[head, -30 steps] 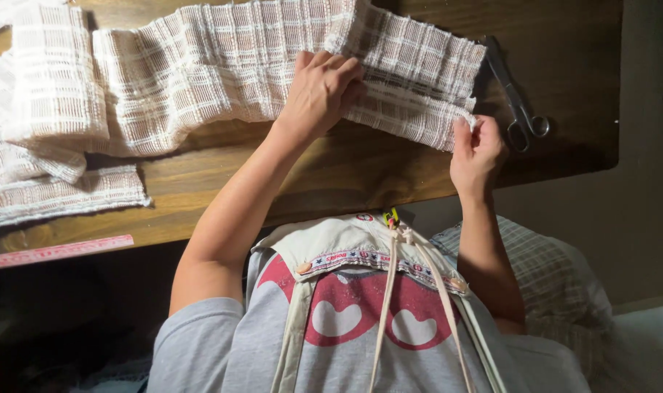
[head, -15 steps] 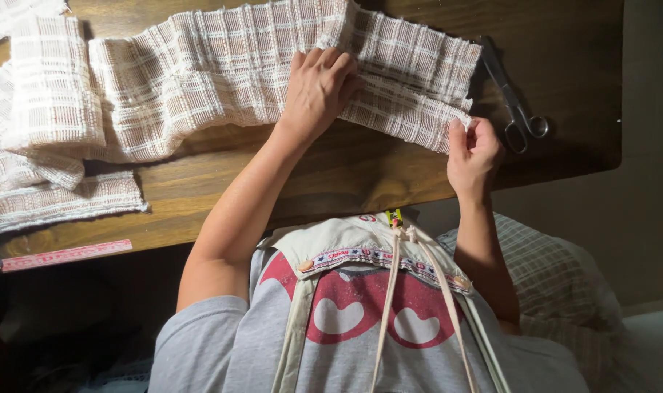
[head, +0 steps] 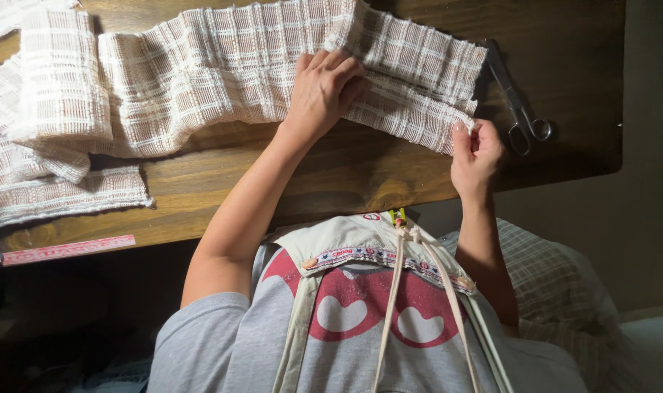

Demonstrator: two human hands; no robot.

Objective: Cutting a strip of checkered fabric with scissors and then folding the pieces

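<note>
Left hand: the left hand (head: 324, 91) lies palm down on the woven plaid cloth strip (head: 222, 73), fingers spread and slightly curled, pressing the fabric flat to the surface; it grips nothing.
Right hand: the right hand (head: 475, 153) pinches the near right corner of the strip between thumb and fingertips, at the right end of the fold.
Cloth strip: a long band in brown and white checks, running from the far left across to the right of the wooden surface (head: 331, 175); its right part is folded over on itself, the fold line passing under the left hand.
Folded cloth pieces: more of the same weave is piled at the far left (head: 55, 80), with one piece (head: 62, 193) nearer the edge.
Scissors: metal scissors (head: 517, 102) lie just right of the strip's end, handles toward the near side, close to the right hand but apart from it.
Ruler: a pink ruler (head: 66, 249) rests along the near left edge.
</note>
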